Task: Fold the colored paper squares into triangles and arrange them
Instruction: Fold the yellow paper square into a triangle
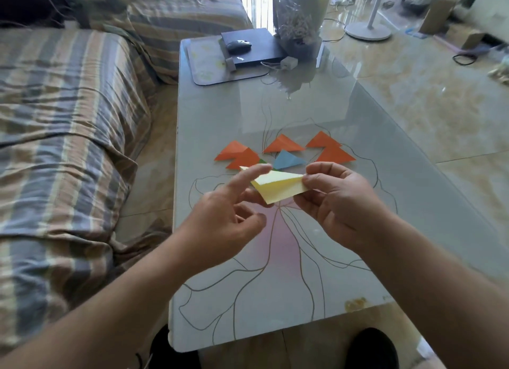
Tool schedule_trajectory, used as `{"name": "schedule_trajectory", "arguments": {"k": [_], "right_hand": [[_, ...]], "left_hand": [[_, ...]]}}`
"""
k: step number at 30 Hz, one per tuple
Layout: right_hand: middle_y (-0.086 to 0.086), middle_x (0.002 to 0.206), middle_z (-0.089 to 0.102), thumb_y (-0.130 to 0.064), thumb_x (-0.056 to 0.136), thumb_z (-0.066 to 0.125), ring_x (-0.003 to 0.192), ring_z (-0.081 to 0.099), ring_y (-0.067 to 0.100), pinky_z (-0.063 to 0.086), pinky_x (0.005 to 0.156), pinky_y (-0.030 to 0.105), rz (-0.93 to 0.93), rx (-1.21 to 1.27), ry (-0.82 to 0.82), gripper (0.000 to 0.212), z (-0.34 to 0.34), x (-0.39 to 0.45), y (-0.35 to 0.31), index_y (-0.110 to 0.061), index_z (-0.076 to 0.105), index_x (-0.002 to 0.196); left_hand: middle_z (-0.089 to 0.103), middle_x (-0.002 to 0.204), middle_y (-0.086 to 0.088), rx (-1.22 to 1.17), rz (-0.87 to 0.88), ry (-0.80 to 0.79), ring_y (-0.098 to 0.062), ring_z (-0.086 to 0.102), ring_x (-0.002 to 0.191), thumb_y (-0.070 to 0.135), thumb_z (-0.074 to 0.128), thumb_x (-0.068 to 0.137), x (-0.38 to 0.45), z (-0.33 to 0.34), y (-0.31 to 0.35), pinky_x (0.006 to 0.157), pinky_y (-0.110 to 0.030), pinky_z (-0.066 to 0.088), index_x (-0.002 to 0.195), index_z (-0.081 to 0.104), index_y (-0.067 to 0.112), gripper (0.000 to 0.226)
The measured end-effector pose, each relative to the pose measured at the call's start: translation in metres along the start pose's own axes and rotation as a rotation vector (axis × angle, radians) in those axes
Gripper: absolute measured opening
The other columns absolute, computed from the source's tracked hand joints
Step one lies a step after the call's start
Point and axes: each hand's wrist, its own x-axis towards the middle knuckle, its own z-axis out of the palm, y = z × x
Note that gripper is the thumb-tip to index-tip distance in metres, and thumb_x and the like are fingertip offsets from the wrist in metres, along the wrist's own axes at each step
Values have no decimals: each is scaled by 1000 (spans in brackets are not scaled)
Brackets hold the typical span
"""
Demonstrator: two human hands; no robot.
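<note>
**Yellow paper held mid-fold above a glass table**

A person holds a pale yellow paper in the air, just above and in front of a group of finished triangles. The right hand pinches the paper's right corner between thumb and fingertips. The left hand has its index finger stretched over the paper's upper left edge, thumb beneath, other fingers loosely curled; the grip looks light.

The likely trouble: the two layers gape apart on the right, so pressing a crease now could set the edges out of line and give a lopsided triangle. With only a light hold in mid-air, the sheet could also slip or twist.

The paper is thin, folded roughly into a long triangle, its top flap lifted and not yet flattened.

On the glass table lie several orange triangles, some overlapping, a blue triangle between them, and a sliver of a green piece mostly hidden.
</note>
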Motion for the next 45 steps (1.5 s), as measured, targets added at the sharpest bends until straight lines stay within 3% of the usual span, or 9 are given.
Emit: {"name": "schedule_trajectory", "arguments": {"k": [4, 9, 14, 18, 21, 26, 31, 35, 45], "right_hand": [[15, 89, 71, 9, 96, 59, 77, 71, 27, 61, 76, 39, -29, -82, -36, 22, 5, -7, -1, -10, 68, 88], [7, 80, 70, 5, 97, 61, 71, 71, 26, 58, 78, 41, -137, -280, -161, 19, 5, -18, -1, -13, 69, 95], [5, 82, 66, 1, 94, 70, 69, 68, 25, 56, 76, 41, -278, -462, -178, 21, 1, -23, 3, -15, 69, 108], [-4, 90, 72, -26, 89, 81, 74, 70, 27, 61, 74, 44, -471, -839, -140, 22, -2, -22, 10, -28, 72, 110], [-14, 92, 74, -45, 88, 78, 75, 70, 8, 56, 68, 23, -557, -1103, -111, 29, -4, -24, 6, -32, 75, 114], [3, 76, 75, -29, 100, 69, 66, 68, 20, 56, 68, 43, -402, -707, -28, 21, -4, -35, -1, -22, 80, 84], [11, 96, 73, -11, 97, 69, 70, 67, 20, 57, 63, 33, -101, -431, -20, 7, -7, -43, -17, -16, 69, 103], [12, 81, 66, 1, 98, 61, 68, 64, 22, 56, 60, 32, -136, -393, -183, 20, -13, -53, -15, -18, 57, 93], [4, 92, 76, 11, 92, 50, 87, 69, 23, 56, 84, 39, -154, -580, -471, 45, -19, -53, -17, -18, 83, 89]], "left_hand": [[67, 122, 4, -196, -46, 118, -20, 75, 100, 5, 60, 94, 2, 0, 5, 84, -50, 62, 135, 61, 36, 51], [70, 123, -7, -483, -117, 197, -28, 75, 101, 0, 60, 98, 5, -3, 10, 83, -38, 62, 133, 59, 41, 54], [75, 112, -8, -412, -79, 247, -22, 76, 95, 1, 66, 97, 2, -2, 15, 75, -30, 61, 147, 41, 48, 74], [76, 102, -8, -304, -60, 273, -20, 76, 86, 8, 65, 99, -1, 3, 22, 71, -29, 61, 151, 34, 47, 72], [77, 99, -5, -273, -72, 299, -18, 77, 85, 18, 68, 99, -3, 8, 28, 74, -32, 63, 152, 30, 45, 70], [76, 90, -7, -252, -128, 309, -17, 76, 77, 24, 71, 97, -4, 16, 45, 75, -37, 64, 139, 37, 39, 56], [74, 92, -14, -371, -221, 163, -22, 74, 73, 9, 61, 101, -9, 14, 57, 70, -33, 62, 117, 58, 24, 22], [72, 92, -11, -560, -337, 137, -21, 69, 70, 1, 57, 100, -16, 17, 44, 65, -33, 58, 99, 75, 11, 21], [75, 92, -11, -588, -319, 136, -22, 67, 73, 2, 55, 101, -17, 11, 40, 64, -31, 58, 94, 80, 11, 27]]}}
